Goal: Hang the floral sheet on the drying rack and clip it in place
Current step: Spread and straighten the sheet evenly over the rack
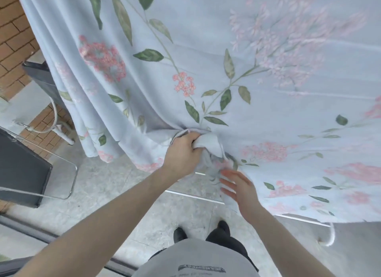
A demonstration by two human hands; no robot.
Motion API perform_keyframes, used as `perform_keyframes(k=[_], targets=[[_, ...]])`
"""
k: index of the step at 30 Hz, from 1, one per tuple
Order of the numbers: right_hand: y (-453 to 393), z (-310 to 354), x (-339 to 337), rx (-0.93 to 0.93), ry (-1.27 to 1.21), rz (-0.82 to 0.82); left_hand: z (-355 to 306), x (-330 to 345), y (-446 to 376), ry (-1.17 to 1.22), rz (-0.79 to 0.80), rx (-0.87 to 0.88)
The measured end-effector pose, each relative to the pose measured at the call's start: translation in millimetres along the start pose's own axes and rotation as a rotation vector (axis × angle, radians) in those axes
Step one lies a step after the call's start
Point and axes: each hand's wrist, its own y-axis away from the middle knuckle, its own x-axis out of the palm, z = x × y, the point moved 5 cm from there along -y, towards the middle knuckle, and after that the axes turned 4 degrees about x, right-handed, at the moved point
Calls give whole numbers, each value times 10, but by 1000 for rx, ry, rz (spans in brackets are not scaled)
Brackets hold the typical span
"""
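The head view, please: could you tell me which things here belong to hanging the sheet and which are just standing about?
Belongs to the job:
floral sheet
drying rack, only bars showing
left hand, gripping bunched sheet
right hand, fingers straight beside the sheet

Just standing about:
dark chair on a metal frame
brick wall

A reddish brick wall (12, 31) fills the upper left of the frame. Below it, at the left edge, stands a dark panel (19, 171) with a thin bent metal rod (73, 179) looped around its lower right corner. A white hose (54, 120) curves near the bricks at mid left. Pale speckled floor tiles (103, 194) cover the lower middle, where two black shoes (180, 234) stand side by side
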Motion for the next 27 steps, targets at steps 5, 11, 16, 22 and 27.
perform_keyframes(k=[5,11,16,22,27], targets=[[-273,-1013,155,580,-446,95,-233,-96,-147,19,49,-39],[-693,-523,-11,294,-854,-197,-265,-278,-167,-53,40,-128],[-238,303,-789,-138,-419,-648,47,-489,-173,-447,-31,-64],[233,1007,-1187,-556,242,-692,195,-351,2,-489,70,-14],[229,1207,-1013,-610,306,-417,180,-232,77,-671,241,-75]])
